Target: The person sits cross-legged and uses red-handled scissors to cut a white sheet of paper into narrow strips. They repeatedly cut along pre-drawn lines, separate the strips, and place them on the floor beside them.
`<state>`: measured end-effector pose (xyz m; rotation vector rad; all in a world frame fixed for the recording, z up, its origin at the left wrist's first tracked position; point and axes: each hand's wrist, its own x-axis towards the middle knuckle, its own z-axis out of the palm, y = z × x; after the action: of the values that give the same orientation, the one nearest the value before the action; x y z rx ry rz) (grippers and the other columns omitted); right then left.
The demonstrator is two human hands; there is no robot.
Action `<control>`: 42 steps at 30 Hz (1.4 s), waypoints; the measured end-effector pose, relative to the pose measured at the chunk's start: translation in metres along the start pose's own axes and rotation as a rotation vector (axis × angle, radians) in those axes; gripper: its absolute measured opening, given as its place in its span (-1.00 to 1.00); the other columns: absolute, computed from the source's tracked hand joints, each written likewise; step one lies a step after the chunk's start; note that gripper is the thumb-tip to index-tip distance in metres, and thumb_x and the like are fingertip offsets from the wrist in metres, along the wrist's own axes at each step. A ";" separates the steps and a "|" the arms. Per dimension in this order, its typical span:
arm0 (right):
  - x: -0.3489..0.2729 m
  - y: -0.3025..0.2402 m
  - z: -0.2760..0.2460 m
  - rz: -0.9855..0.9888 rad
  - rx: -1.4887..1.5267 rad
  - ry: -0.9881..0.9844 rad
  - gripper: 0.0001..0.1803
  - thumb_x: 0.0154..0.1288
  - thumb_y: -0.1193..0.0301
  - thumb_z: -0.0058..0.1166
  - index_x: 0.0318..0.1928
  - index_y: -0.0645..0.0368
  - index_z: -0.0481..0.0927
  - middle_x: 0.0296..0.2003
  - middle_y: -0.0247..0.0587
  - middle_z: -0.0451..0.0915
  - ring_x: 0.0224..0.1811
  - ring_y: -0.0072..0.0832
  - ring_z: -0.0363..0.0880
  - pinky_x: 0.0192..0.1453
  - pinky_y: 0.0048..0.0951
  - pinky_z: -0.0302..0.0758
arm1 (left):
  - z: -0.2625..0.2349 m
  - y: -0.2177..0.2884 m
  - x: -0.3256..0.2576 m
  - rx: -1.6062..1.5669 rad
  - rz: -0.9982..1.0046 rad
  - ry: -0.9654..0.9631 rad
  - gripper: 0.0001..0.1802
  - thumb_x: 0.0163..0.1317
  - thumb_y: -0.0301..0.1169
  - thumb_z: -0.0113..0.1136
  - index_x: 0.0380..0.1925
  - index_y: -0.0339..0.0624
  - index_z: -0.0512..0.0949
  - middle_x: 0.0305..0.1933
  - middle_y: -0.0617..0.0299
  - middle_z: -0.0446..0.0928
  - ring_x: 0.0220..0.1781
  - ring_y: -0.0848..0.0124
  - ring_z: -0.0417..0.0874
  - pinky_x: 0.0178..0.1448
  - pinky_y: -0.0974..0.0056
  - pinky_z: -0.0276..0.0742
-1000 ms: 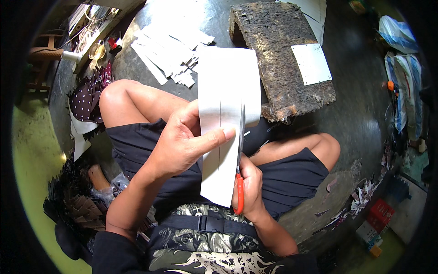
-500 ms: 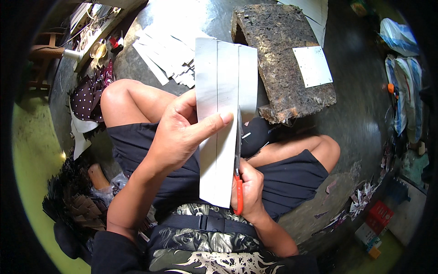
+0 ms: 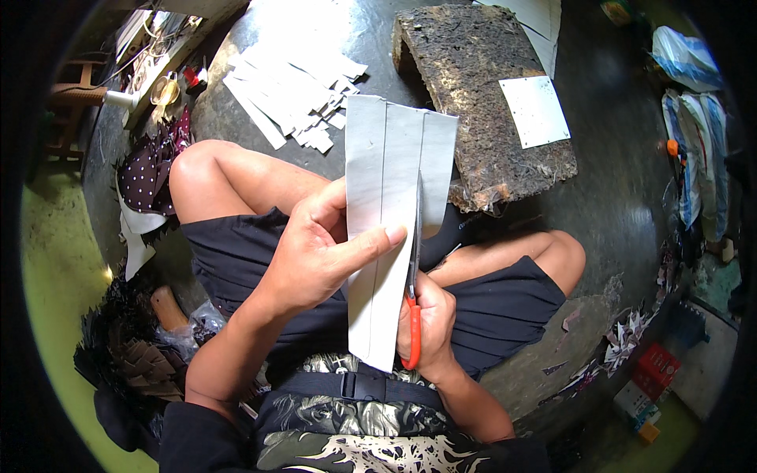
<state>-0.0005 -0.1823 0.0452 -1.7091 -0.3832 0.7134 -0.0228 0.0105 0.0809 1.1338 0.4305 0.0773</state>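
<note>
Over my lap, my left hand [image 3: 319,248] grips a long light-grey sheet [image 3: 365,181] by its left side, thumb flat on top and fingers behind. Two dark lines run lengthwise down the sheet. My right hand [image 3: 432,319] is closed around the red handles of a pair of scissors [image 3: 413,327]. The blades point away from me and lie along the right-hand line, partway up the sheet. Below the blades the right strip is parted from the rest; part of it hangs behind, above my right leg.
Cut white strips [image 3: 288,91] lie heaped on the floor ahead. A rough, dark wooden block [image 3: 481,87] with a white square piece [image 3: 535,112] on it stands ahead right. Dotted dark material [image 3: 150,177] and dark scraps [image 3: 146,366] lie left. White-and-blue sacks [image 3: 698,165] stand far right.
The sheet has come down toward me and tilted slightly, with my left hand still on it. The scissors have shifted little; the blades sit farther up the line.
</note>
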 end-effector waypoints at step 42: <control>0.033 -0.012 0.015 -0.076 -0.042 -0.095 -0.53 0.62 0.17 0.01 -0.01 0.45 0.60 -0.30 -0.14 0.70 -0.25 -0.54 0.61 -0.13 -0.41 0.57 | -0.010 -0.002 0.032 -0.253 0.143 0.159 -0.74 0.52 -0.39 0.35 0.09 -0.27 0.59 -0.07 0.19 0.74 -0.10 0.49 0.77 0.00 0.35 0.72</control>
<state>0.0162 -0.1484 0.0467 -1.6945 -0.5302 0.7369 0.0022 0.0274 0.0663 0.9108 0.4661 0.3396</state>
